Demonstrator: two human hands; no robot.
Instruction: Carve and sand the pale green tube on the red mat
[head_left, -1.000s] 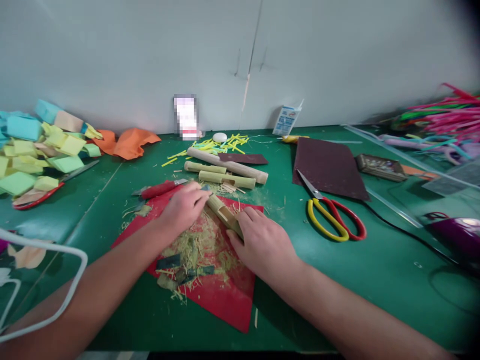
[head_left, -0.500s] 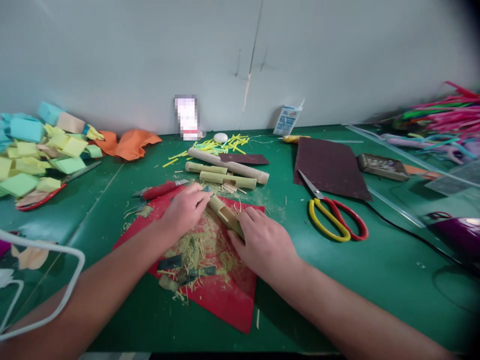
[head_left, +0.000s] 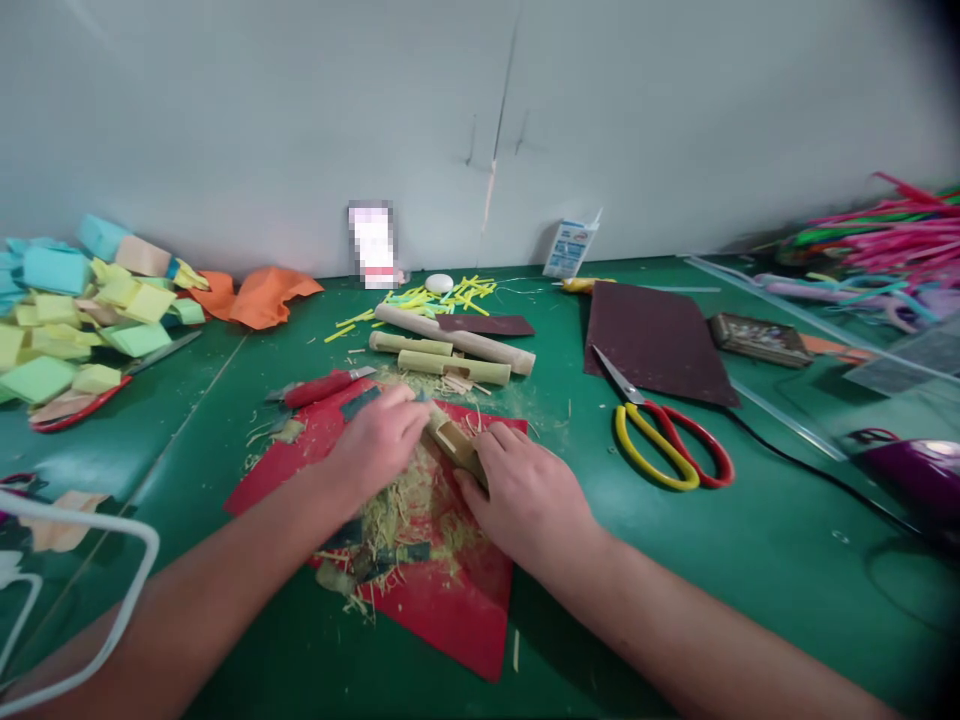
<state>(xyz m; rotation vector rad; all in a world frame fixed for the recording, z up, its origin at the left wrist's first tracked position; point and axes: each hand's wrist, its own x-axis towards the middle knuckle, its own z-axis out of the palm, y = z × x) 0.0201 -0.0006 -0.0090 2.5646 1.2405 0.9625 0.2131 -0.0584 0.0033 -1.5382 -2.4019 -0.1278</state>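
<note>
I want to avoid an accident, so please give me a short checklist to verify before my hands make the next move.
1. Right hand grips the slotted bamboo piece: ok, fingers around its near end.
2. Left hand firmly holds what is at its fingertips: cannot tell, the fingers hide most of it.
3. Red-handled knife covered: not ok, its bare blade lies just beyond the left hand.
4. Scissors away from both hands: ok, they lie apart, off to the right.
5. Red sheet free of debris: not ok, shavings litter it.
6. Slot edges smooth: cannot tell, too small.
</note>
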